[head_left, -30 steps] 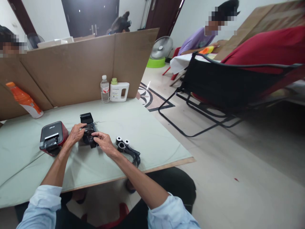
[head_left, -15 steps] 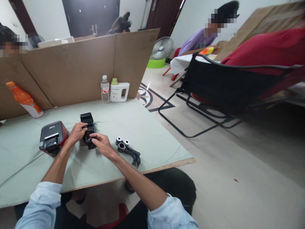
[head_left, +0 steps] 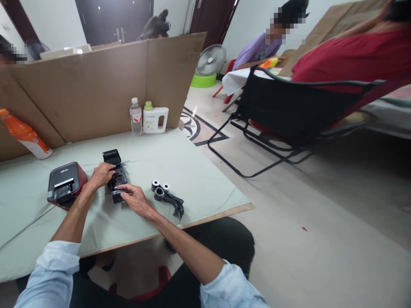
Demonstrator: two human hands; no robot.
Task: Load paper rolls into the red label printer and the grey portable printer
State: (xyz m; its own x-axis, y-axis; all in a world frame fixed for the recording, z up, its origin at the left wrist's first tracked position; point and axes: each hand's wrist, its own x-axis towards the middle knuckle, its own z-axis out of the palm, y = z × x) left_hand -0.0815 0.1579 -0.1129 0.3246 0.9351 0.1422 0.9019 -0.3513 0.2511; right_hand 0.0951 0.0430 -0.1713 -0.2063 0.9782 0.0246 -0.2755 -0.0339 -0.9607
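Note:
A small black device (head_left: 120, 176) with its lid (head_left: 111, 157) raised lies on the table, with dark glossy film (head_left: 117, 182) across its inside. My left hand (head_left: 102, 174) is bent over its left side, fingertips closed at the inside near the lid; what they pinch is hidden. At the near end, my right hand (head_left: 136, 197) has thumb and fingers closed on a dark shiny edge of the film. A red and black label printer (head_left: 66, 184) stands left of my left forearm. Right of my right hand lie several small rolls (head_left: 158, 193) with trailing black film (head_left: 176, 206).
A cardboard screen (head_left: 105, 90) borders the table's far side. Before it stand a water bottle (head_left: 136, 122), a white jug (head_left: 156, 120) and a leaning orange bottle (head_left: 27, 136). Right of the table are a black folding chair (head_left: 289, 113), a fan (head_left: 210, 60) and seated people.
The view has shifted slightly, moving everything left. The dark film between my hands now lies flatter and more spread over the device; both hands stay at it.

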